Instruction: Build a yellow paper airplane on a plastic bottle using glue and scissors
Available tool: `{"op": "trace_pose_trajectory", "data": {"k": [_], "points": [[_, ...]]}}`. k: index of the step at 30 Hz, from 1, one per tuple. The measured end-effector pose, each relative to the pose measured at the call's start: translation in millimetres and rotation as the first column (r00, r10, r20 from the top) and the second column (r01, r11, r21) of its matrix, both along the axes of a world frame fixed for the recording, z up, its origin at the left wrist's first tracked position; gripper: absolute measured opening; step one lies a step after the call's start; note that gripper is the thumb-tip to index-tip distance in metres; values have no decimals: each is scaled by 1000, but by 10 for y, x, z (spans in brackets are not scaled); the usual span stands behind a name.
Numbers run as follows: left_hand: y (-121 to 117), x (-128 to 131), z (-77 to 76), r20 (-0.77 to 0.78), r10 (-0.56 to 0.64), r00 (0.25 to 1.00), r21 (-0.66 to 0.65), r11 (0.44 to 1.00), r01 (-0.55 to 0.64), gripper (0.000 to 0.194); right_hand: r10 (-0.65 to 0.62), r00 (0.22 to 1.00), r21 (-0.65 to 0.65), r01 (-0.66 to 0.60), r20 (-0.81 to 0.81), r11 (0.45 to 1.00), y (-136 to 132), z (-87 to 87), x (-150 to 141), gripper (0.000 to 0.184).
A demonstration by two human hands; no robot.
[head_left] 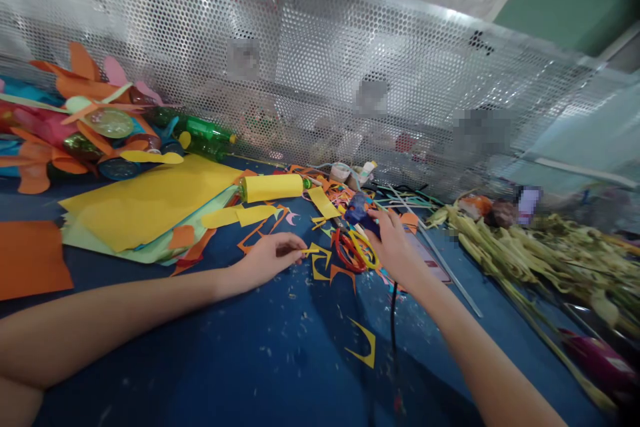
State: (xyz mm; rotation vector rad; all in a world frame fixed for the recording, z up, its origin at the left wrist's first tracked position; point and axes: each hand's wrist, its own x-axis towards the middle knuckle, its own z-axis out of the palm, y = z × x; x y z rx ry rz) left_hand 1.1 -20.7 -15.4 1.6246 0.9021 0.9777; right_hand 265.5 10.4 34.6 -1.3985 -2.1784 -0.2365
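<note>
Yellow strip (311, 251) between the left hand's (265, 257) fingers (289, 240)

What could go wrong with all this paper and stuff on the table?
The black cord below the right hand might snag paper scraps. The thin yellow strip pinched in the left hand could slip and get lost among similar scraps. The yellow-wrapped bottle, lying on its side, might roll if bumped.

The left hand (273, 257) is pinching a yellow strip (311, 251); beside colored loops (356, 253), the right hand (397, 247) is gripping a blue tool (357, 209).
</note>
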Motion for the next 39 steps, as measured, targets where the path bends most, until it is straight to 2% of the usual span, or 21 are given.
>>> {"op": "trace_pose_trajectory", "data": {"k": [5, 13, 16, 21, 24, 25, 27, 30, 32, 35, 39], "points": [[2, -9, 0, -42, 5, 999, 45, 999, -3, 16, -12, 998, 79, 16, -57, 997, 156, 23, 141, 31], [-32, -4, 62, -57, 8, 998, 26, 1000, -6, 12, 49, 999, -39, -49, 18, 998, 400, -416, 235, 33], [-32, -2, 69, -56, 18, 998, 29, 999, -17, 13, 51, 998, -52, -49, 30, 997, 445, -505, 269, 34], [-25, -5, 49, -46, 33, 998, 76, 997, -30, 10, 26, 999, -30, -25, 40, 999, 386, -399, 242, 34], [-41, -4, 56, -79, 23, 997, 96, 995, -15, 8, 19, 997, 16, -18, -71, 1000, 195, -259, 26, 31], [-48, -3, 62, -91, 20, 996, 109, 994, -10, 7, 65, 989, -30, -70, -133, 997, 104, -221, -80, 28], [-64, -2, 77, -121, 16, 993, 140, 990, 1, 7, 188, 945, -209, -248, -269, 946, -98, -176, -311, 26], [-85, -1, 90, -164, 7, 986, 179, 984, 23, 7, 301, 881, -354, -431, -366, 830, -356, -193, -597, 23], [-102, 5, 88, -188, -13, 982, 183, 982, 49, 8, 314, 863, -363, -462, -396, 809, -444, -241, -693, 13], [-135, 20, 97, -225, -24, 974, 195, 978, 70, 10, 294, 849, -364, -467, -438, 806, -449, -328, -713, 14], [-105, -16, 195, -255, 108, 961, 312, 950, -24, 14, 236, 826, -398, -471, -512, 787, -362, -420, -660, 14]]}}
